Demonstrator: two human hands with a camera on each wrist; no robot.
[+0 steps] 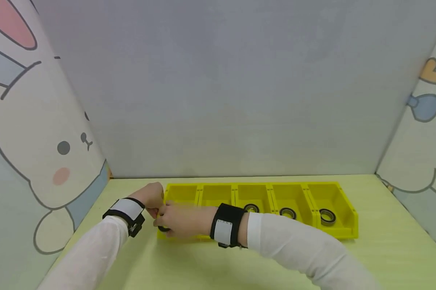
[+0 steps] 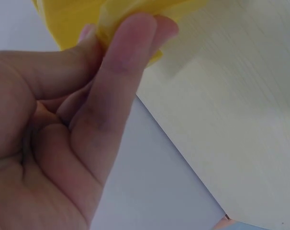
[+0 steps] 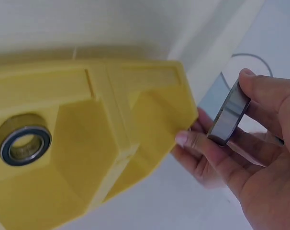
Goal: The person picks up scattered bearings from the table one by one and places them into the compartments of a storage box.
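My right hand grips a ball bearing, a metal ring seen edge-on between thumb and fingers in the right wrist view. It stands just outside the leftmost of several joined yellow bins. At that bin's left side, my left hand pinches the yellow wall between thumb and fingers. In the right wrist view another bearing lies in the neighbouring bin, while the part of the end bin that shows holds nothing. The right hand and forearm hide the fronts of the left bins in the head view.
More bearings lie in the middle bin, the fourth bin and the rightmost bin, one bearing in that last one. The bins stand on a pale table before a grey back wall. Side panels with cartoon drawings flank the table.
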